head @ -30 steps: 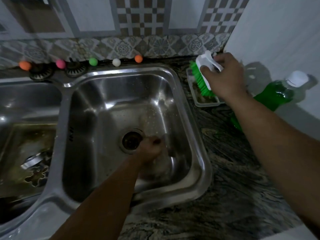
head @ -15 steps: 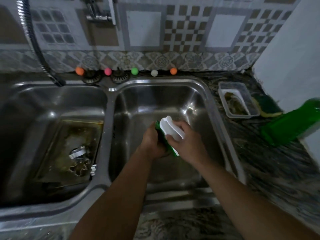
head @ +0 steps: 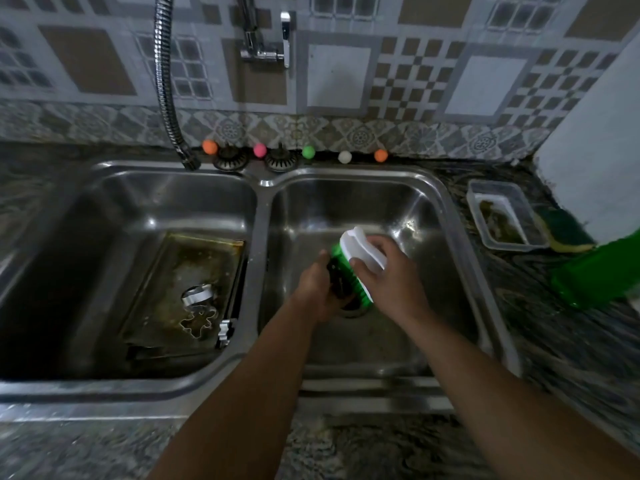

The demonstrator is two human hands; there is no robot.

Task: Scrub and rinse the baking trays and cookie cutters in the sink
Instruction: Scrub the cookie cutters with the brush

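Over the right basin of a steel double sink (head: 263,216), the right hand (head: 391,271) is gripping a green-bristled scrub brush (head: 353,268) against a small dark item, likely a cutter, pinched in the left hand (head: 317,289), while the greasy baking tray (head: 162,271) and gingerbread-man cookie cutter (head: 198,322) are waiting in the left basin, probably next for scrubbing.

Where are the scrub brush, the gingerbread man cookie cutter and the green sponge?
scrub brush (head: 362,251): head view, white handle.
gingerbread man cookie cutter (head: 197,323): head view, metal outline.
green sponge (head: 562,226): head view, top face.
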